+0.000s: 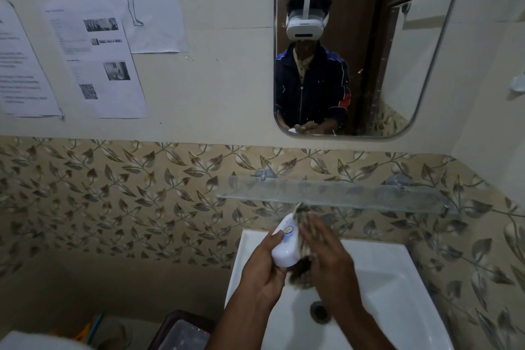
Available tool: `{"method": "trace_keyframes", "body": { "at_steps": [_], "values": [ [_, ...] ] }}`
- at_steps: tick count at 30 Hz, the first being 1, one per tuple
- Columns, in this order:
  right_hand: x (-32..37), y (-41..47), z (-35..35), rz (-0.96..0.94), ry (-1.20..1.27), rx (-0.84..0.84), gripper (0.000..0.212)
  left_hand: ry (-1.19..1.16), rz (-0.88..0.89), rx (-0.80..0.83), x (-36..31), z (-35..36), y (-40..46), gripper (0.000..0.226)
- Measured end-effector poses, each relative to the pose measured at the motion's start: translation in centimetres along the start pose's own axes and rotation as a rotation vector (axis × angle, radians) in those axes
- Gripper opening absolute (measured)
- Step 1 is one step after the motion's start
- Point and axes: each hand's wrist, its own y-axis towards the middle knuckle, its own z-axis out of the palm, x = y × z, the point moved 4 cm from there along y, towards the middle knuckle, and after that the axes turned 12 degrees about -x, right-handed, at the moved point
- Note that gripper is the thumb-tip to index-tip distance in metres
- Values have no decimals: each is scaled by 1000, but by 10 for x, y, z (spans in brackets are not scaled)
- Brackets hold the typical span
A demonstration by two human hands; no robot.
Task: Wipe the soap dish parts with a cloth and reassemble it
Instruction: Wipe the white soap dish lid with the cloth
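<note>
Left hand [262,270] curled in grip; right hand [329,258] flat, fingers straight, blurred, close beside.

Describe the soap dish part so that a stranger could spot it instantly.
Start at the white ceramic sink under the wall mirror. Above its basin, the left hand grips a white rounded plastic soap dish part, the only white item held, beside a dark patterned cloth.
</note>
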Motion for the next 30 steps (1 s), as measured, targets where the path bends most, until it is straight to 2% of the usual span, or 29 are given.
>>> {"method": "trace_keyframes", "body": {
  "at_steps": [2,4,5,6,8,9,10,12,14,16,18,21,23,25,27,30],
  "values": [
    [-6,11,2,70,-65,-11,67,8,77,-31,2,2,4,28],
    [9,2,7,21,-92,-42,57,19,75,-29,1,3,-1,23],
    [19,-11,12,-39,-69,-46,45,34,24,-36,1,3,-2,20],
    [28,-27,14,-104,-30,-34,36,13,-81,-48,4,-1,-4,30],
    [33,-51,17,-180,53,63,35,-88,-258,-24,7,-6,-9,46],
    [30,-52,17,-182,55,118,34,-123,-290,2,9,-5,-11,44],
    [24,-47,16,-147,44,146,41,-115,-290,-5,9,-7,-9,43],
    [10,-26,14,-13,27,107,60,-88,-179,-6,8,-2,-8,42],
    [4,-2,12,77,-7,19,63,-19,25,-42,8,3,-5,41],
    [8,8,13,141,19,7,64,-26,103,-47,8,5,-4,38],
    [19,-6,13,69,9,14,68,-31,71,-66,7,4,-4,36],
    [27,-42,13,-113,22,166,68,-85,-92,-159,8,-2,-9,40],
    [24,-44,8,-151,19,230,63,-90,-61,-195,5,-5,-9,28],
    [20,-34,1,-178,-39,159,51,-45,27,-200,1,-5,-7,18],
    [15,-22,-1,-139,-116,69,58,-12,74,-183,1,-3,-7,21],
    [7,-14,3,62,-62,-6,71,-10,58,-112,6,2,-9,33]
  ]
}}
